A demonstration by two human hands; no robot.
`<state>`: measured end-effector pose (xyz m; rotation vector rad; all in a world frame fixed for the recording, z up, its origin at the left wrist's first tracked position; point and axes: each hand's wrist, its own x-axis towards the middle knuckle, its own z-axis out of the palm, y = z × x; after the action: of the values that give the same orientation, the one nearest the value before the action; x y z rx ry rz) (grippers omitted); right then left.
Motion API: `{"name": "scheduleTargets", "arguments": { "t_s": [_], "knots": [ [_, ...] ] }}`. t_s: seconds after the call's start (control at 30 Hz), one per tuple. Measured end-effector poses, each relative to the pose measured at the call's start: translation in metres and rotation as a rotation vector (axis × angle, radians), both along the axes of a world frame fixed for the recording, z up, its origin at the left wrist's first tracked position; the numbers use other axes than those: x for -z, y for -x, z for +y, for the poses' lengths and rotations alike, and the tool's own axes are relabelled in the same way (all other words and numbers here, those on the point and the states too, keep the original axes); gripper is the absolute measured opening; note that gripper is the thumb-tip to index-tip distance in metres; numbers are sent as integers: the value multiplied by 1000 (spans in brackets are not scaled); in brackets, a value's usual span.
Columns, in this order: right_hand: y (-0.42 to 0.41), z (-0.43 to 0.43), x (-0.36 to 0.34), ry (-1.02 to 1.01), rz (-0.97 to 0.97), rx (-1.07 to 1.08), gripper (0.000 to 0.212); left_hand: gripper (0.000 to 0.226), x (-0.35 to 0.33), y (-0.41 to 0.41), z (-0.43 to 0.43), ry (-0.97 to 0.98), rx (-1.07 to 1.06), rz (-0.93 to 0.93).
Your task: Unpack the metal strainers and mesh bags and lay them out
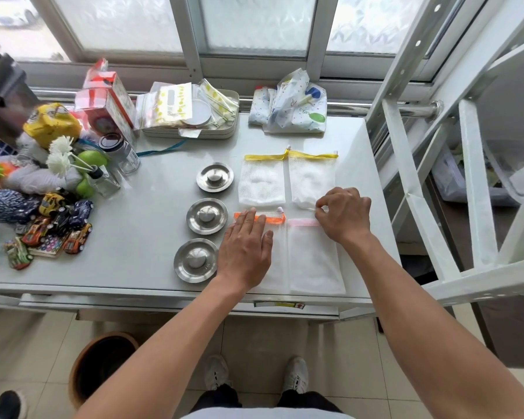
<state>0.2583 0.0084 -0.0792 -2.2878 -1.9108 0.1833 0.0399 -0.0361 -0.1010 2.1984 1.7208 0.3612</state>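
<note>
1. Three round steel strainers sit in a column on the pale grey tabletop [152, 237]: the far strainer [214, 176], the middle strainer [207, 216] and the near strainer [196, 260], each lying flat with a raised knob at its centre.
2. Just to their right, four white mesh bags form a two-by-two grid: two yellow-trimmed bags [262, 184] [311, 176] at the back, an orange-trimmed bag [277, 237] and a pink-trimmed bag [313, 261] in front.
3. The left hand [245, 251] lies open, palm down, fingers spread, flat on the orange-trimmed bag.
4. The right hand [344, 216] curls at the pink bag's top corner, fingertips pinched, seemingly on a thin drawstring, though it is hard to make out.
5. Toy cars [58, 228] and clutter crowd the tabletop's left edge.
</note>
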Motion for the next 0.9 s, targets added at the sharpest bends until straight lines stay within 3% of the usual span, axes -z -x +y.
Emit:
{"name": "scheduleTargets", "arguments": {
  "t_s": [0.27,0.5,0.9],
  "knots": [
    [0,-3,0,22,21,18,21,55,-3,0,0,-16,8,-4],
    [16,-14,-6,-126,141,7,39,55,-15,-1,10,-70,18,-8],
    [55,6,-41,113,36,-72,69,62,-68,1,65,64,7,225]
  ]
}}
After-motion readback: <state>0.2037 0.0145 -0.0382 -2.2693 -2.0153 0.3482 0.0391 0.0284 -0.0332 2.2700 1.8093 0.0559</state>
